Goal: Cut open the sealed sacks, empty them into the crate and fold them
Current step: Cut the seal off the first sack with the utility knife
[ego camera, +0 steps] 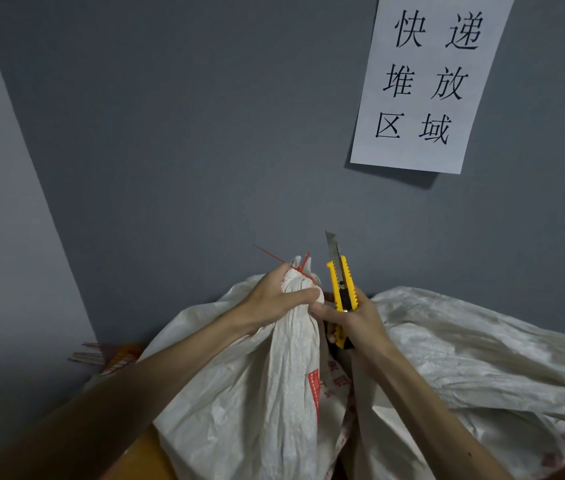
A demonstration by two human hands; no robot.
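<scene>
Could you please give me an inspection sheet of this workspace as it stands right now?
Surface: orange-brown surface at the lower left, kind unclear.
Job's things: white sack upright, its neck bunched and bound by a red tie; second sack slumped to its right; yellow knife, blade out and pointing up beside the neck; no crate seen.
Clutter: striped thing at the left, too dim to identify.
Hands: left hand grips the white sack's neck; right hand holds the yellow knife.
Cables: nothing seen.
Surroundings: grey wall with a paper sign.
</scene>
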